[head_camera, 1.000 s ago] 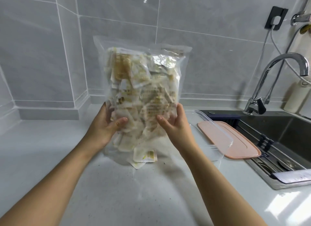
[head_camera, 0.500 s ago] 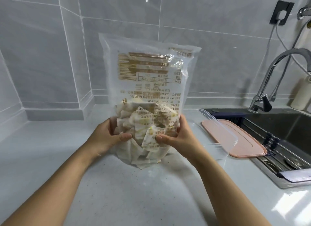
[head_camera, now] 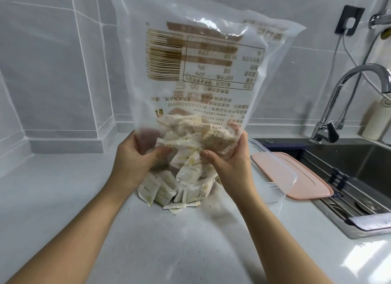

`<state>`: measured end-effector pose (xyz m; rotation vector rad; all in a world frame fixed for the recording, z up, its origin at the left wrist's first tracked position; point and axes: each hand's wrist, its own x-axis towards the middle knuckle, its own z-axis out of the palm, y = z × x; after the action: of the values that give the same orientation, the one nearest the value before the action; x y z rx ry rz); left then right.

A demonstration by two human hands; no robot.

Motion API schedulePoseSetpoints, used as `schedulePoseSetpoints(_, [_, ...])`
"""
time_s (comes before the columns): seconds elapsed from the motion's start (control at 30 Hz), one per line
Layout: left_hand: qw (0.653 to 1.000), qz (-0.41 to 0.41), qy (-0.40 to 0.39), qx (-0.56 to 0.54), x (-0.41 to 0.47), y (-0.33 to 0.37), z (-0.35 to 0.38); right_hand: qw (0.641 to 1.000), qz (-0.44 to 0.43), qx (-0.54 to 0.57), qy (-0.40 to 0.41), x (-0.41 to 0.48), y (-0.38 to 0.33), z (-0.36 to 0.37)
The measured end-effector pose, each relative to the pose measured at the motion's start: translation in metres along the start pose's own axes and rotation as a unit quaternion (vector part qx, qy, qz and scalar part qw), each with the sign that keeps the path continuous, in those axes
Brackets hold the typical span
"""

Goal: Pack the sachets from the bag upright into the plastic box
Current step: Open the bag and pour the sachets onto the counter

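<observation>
Left hand (head_camera: 135, 163) and right hand (head_camera: 230, 165) are gripping the inverted clear printed plastic bag (head_camera: 203, 76), mouth down, so small white sachets (head_camera: 169, 190) are spilling onto the pale countertop (head_camera: 63, 199) beside the clear plastic box (head_camera: 275, 190).

I see a clear bag (head_camera: 203, 72) with gold-brown print and a barcode at 10 o'clock, white sachets (head_camera: 169, 190) speckled yellow, a pink lid (head_camera: 296, 178) at 3 o'clock, pale grey tiles (head_camera: 53, 72).

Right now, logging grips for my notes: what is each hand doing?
Left hand: closed on the large clear plastic bag of sachets, inverted.
Right hand: closed on the same bag's other side.
</observation>
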<state>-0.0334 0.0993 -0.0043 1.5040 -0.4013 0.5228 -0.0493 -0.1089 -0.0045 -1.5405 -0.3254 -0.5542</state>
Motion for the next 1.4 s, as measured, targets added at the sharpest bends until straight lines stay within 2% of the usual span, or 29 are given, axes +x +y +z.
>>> schedulePoseSetpoints(0.1, [0.999,-0.017,-0.03,0.007,0.0,-0.009,-0.004,0.998,0.027,-0.023,-0.048,0.0,0.001,-0.003])
schedulePoseSetpoints(0.27, [0.989,-0.102,-0.103,0.037,-0.001,-0.029,-0.021,0.983,0.084,-0.051,-0.154,0.002,0.007,-0.012])
schedulePoseSetpoints(0.33, [0.991,-0.096,-0.078,0.054,-0.001,-0.029,-0.02,0.984,0.076,-0.072,-0.144,0.002,0.01,-0.012])
schedulePoseSetpoints(0.47, [0.997,-0.042,-0.011,0.067,-0.002,-0.011,-0.009,0.993,0.039,-0.082,-0.075,0.004,0.007,-0.01])
schedulePoseSetpoints(0.73, [0.997,0.057,0.036,0.048,0.0,0.013,0.007,0.993,-0.059,-0.095,0.038,0.007,-0.008,-0.008])
schedulePoseSetpoints(1.03, [0.998,0.005,-0.055,0.014,0.003,0.007,-0.005,0.994,-0.021,-0.095,-0.04,0.008,-0.001,-0.008])
schedulePoseSetpoints(1.23, [0.998,-0.011,-0.052,0.026,0.003,0.006,-0.008,0.995,-0.017,-0.094,-0.037,0.009,0.003,-0.008])
schedulePoseSetpoints(1.4, [1.0,0.016,-0.022,0.012,0.001,0.017,-0.006,0.999,-0.031,-0.019,-0.029,0.009,-0.003,-0.008])
